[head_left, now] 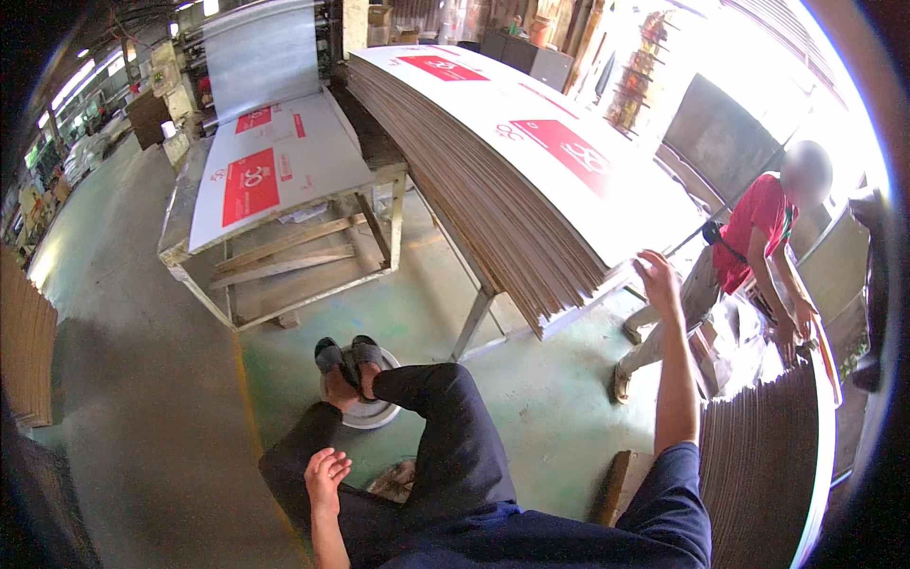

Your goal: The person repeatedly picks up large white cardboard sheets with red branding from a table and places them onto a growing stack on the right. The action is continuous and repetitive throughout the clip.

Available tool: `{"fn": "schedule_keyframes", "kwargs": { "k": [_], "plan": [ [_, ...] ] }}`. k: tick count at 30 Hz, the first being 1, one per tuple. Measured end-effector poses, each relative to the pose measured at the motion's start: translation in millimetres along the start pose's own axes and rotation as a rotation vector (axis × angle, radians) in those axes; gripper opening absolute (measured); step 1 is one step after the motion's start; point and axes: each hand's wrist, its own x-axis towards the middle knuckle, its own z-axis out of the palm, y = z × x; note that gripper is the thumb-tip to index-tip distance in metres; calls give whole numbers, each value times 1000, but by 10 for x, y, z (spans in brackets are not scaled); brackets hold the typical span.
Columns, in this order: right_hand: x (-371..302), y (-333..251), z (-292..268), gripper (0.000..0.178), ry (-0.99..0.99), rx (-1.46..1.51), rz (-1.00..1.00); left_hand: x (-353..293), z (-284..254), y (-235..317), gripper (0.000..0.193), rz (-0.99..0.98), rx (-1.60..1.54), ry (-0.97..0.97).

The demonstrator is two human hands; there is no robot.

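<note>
My left hand (326,476) hovers over my lap near my left thigh, its fingers loosely bent and apart with nothing in them. Reaching forward, my right hand (657,283) is at the near right corner of a tall stack of cardboard sheets (493,199); its fingers are spread. Whether the fingertips touch the corner, I cannot tell. White with red printed blocks, the top sheet (493,104) lies flat on the stack. A similar printed sheet (318,156) lies on a metal-framed table (175,242) to the left, leading to a machine.
My sandalled feet rest on a round pale base (374,414). At the right, a person in a red shirt (754,228) bends over another cardboard stack (763,465). A wooden block (618,484) is by my right side. More cardboard (27,341) stands at far left.
</note>
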Motion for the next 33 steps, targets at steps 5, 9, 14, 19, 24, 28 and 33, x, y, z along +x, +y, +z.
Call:
{"fn": "schedule_keyframes", "kwargs": {
  "k": [5,9,14,19,24,28,33],
  "plan": [
    [-17,-493,292,41,-19,-134,-205,16,70,-26,23,4,-24,-13],
    [95,-485,203,43,-98,-142,-270,37,179,-35,21,91,-3,-199],
    [332,-26,228,52,-222,-465,-193,19,143,-4,18,82,31,-175],
    [576,471,544,43,-367,-863,-366,33,-5,59,19,60,19,-110],
    [459,-481,384,38,-411,-1111,-356,90,170,290,23,65,79,-208],
    [-283,-2160,105,18,-233,-752,-943,166,861,863,46,241,100,-705],
    [-580,-2656,-60,41,-281,31,-755,146,1448,1803,61,260,-19,-597]
  ]
}}
